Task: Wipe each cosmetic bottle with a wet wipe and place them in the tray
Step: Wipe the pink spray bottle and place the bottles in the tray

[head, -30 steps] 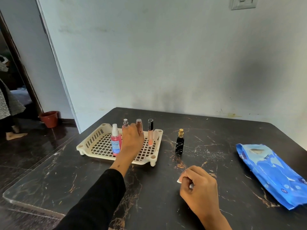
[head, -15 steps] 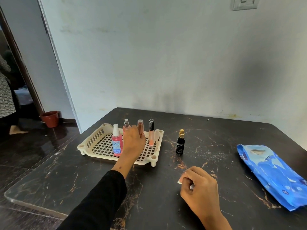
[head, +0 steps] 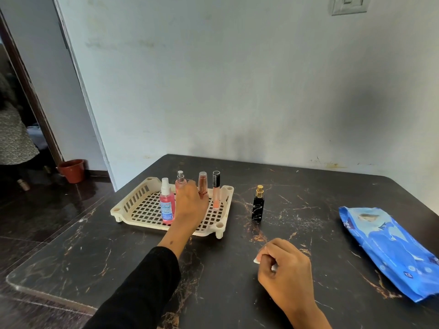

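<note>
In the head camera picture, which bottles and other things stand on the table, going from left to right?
Pink spray bottle with white cap → pink perfume bottle with silver top → brown lip gloss tube → peach lip gloss tube with black cap → black bottle with gold cap → blue wet wipe pack.

Count at this moment, head view.

Cosmetic bottles: five in all. Four stand upright inside the tray (head: 133,205): pink spray bottle (head: 167,205), pink perfume bottle (head: 180,182), brown tube (head: 202,182), peach gloss tube (head: 216,191). One, the black bottle (head: 257,206) with a gold cap, stands on the desk (head: 95,252) outside the tray.

Trays: one.

Wet wipes in use: one, wet wipe (head: 257,260), only a small white corner visible.

Wipe packs: one, blue pack (head: 389,248).

Hands: two, left hand (head: 191,205) and right hand (head: 285,267).

Flower pots: one, terracotta pot (head: 71,169), on the floor.

Wall switch plates: one, switch plate (head: 349,4).
</note>
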